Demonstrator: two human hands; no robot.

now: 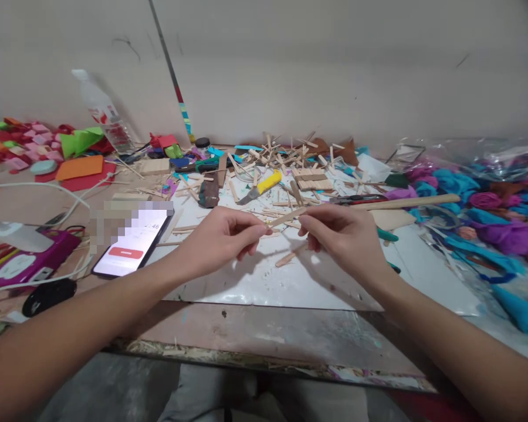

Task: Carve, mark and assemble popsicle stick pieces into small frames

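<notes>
My left hand [222,237] and my right hand [341,234] are raised over a white sheet [290,275] on the table. Both pinch the ends of one thin wooden stick [287,217], which spans the gap between them and tilts up to the right. Fingers of both hands are closed round it. Another short stick [290,257] lies on the sheet just below. A pile of cut wooden sticks [286,161] lies behind the hands, with a yellow-handled knife [260,187] in it.
A phone [134,243] with a lit screen lies left of my left hand. A purple device [26,264], white cables and coloured foam pieces [22,143] fill the left. Purple and blue yarn [479,199] and plastic wrap lie right. A long wooden dowel [405,203] sits behind my right hand.
</notes>
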